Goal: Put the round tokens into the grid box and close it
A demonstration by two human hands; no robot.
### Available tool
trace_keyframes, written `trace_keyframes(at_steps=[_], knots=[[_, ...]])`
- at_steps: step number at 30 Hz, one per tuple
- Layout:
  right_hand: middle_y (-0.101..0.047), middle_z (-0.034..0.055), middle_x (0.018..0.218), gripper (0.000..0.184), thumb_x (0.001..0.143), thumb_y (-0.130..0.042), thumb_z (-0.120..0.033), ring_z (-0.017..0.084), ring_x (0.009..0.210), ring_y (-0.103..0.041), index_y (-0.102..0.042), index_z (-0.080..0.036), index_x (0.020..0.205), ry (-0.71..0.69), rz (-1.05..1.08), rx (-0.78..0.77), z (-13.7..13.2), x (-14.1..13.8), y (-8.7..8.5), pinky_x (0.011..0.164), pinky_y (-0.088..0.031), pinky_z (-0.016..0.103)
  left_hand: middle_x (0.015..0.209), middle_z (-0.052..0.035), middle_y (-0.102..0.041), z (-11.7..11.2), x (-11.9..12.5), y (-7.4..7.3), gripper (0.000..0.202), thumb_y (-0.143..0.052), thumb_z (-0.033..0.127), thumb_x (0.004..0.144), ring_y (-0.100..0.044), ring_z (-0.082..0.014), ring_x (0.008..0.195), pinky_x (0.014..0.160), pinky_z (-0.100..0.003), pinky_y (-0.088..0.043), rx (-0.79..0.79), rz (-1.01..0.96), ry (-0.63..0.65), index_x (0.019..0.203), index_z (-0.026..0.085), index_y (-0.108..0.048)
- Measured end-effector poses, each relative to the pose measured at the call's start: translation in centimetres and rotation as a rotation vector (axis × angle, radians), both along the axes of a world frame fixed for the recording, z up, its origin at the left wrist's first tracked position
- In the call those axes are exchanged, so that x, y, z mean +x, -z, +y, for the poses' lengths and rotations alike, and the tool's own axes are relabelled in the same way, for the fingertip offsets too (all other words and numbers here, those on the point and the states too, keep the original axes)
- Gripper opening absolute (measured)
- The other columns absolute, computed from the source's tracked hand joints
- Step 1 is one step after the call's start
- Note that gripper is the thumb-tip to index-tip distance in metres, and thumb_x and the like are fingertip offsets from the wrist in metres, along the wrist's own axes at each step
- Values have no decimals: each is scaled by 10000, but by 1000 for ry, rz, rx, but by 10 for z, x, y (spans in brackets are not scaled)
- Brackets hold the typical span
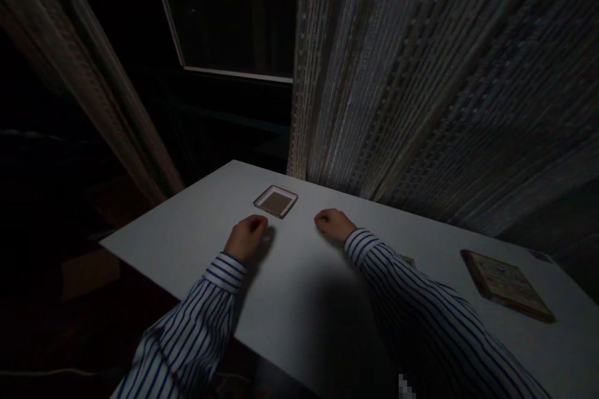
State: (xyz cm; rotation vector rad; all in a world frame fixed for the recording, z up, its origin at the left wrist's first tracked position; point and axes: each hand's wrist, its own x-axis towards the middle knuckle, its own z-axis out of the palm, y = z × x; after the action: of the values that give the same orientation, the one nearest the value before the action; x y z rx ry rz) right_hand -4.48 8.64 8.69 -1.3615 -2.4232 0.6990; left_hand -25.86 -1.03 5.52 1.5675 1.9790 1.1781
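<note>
My left hand [246, 238] is curled into a loose fist just above the white table, its thumb side turned inward. Nothing shows between its fingers. Just beyond it lies a small square tray or frame [276, 202] with a reddish-brown edge, a white inside and a brown square in the middle; the hand is close to its near edge but apart from it. My right hand [335, 224] is also closed in a fist, low over the table to the right of the tray. No object is visible in it. Both wrists are in blue-striped white cuffs.
The white table [196, 224] runs from left to far right. On the right lies a flat rectangular box or book [508, 285] with a patterned top. A small item [408, 260] is partly hidden behind my right sleeve. Curtains [402, 75] and a dark window [234, 19] stand behind.
</note>
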Motion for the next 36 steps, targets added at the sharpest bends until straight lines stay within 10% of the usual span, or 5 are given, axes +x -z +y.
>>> trace_keyframes(at_steps=[17,36], knots=[[-673,85,729,287,799,-431,-291,168,715,-616,-659,-144,703,92,-45,-130,37,-81,25,606,-408,223,1109,-173,-593,68,-53,12,435,-387,278,789,-551,-217,1031,883,-278,-402,-130,28,-200,1113,32,-543],[-656,136,972,249,784,-467,-277,213,925,-599,-653,-137,873,187,-69,-165,43,-104,34,708,-430,252,972,-146,-659,86,-57,14,329,-394,242,773,-598,-236,921,783,-287,-423,-215,139,-161,929,109,-651]])
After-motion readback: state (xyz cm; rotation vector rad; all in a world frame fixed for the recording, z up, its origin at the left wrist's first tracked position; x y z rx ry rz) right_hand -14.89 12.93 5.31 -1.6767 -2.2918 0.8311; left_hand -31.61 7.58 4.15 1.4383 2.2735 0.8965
